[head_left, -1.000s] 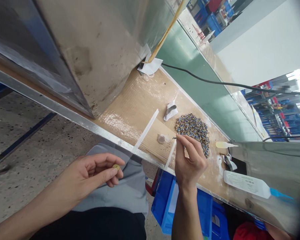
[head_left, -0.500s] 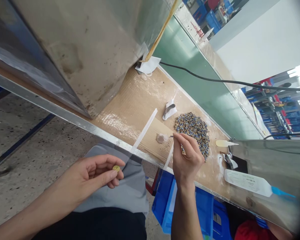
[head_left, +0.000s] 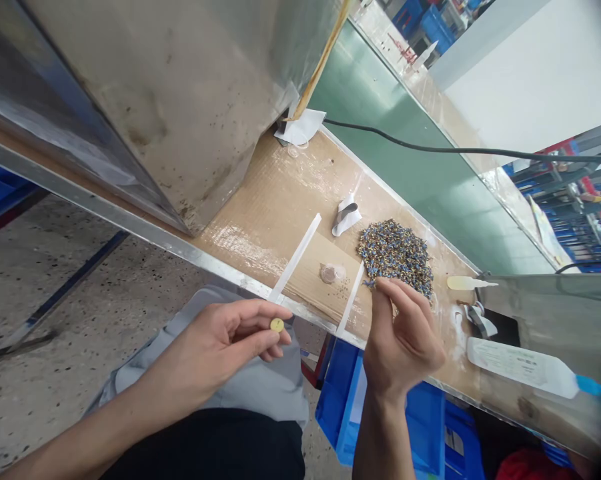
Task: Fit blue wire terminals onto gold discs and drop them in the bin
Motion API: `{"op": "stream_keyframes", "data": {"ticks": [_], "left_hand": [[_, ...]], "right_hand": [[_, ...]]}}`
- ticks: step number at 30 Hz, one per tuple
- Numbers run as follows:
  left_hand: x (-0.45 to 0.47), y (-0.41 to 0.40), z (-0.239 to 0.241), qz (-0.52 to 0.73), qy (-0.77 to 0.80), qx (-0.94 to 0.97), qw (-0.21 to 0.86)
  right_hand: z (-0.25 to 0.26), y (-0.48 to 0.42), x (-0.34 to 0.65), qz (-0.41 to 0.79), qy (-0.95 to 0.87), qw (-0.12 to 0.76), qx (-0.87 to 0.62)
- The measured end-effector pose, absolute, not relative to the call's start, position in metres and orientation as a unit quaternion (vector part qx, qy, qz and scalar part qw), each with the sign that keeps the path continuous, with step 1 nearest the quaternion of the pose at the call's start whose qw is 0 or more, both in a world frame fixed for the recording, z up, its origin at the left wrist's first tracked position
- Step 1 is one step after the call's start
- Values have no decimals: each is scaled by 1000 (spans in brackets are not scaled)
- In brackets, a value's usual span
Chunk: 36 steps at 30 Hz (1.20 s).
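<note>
Between the thumb and fingers of my left hand (head_left: 245, 337) is a small round yellow disc (head_left: 277, 325), held in front of the bench edge. My right hand (head_left: 405, 333) is closed in a pinch over the bench, with a small blue-tipped part (head_left: 369, 283) sticking out at its fingertips. Just beyond that hand lies a heap of small blue and brass-coloured parts (head_left: 395, 250), partly hidden by it. A small clear round dish (head_left: 329, 273) sits to the left of my right hand, with tiny bits scattered beside it on the cardboard.
White tape strips (head_left: 295, 259) cross the cardboard-covered bench (head_left: 260, 193). Behind the dish is a crumpled white wrapper with a dark strip (head_left: 346, 215). A yellowish dropper bottle (head_left: 465, 283) and a white bottle with blue cap (head_left: 523, 367) lie at the right. Blue bins (head_left: 340, 400) stand below the edge.
My right hand has moved right, away from the clear dish, with the blue-tipped part. My left hand has come rightward and slightly up with the yellow disc. The view has shifted a little.
</note>
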<state>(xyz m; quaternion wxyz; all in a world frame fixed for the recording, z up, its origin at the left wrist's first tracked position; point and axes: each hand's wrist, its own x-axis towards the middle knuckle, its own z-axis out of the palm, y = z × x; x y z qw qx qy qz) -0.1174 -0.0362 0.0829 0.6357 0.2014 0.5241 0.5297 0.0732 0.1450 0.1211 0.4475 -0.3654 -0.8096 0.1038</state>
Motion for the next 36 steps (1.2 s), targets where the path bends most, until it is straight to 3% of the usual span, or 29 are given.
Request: {"op": "stream_keyframes", "data": {"ticks": [7, 36], "left_hand": [[-103, -20, 100, 526, 548, 259, 596], [-122, -9, 107, 573, 530, 197, 594]], "right_hand": [[127, 88, 78, 259, -825, 402, -302], [106, 100, 90, 303, -745, 442, -397]]}}
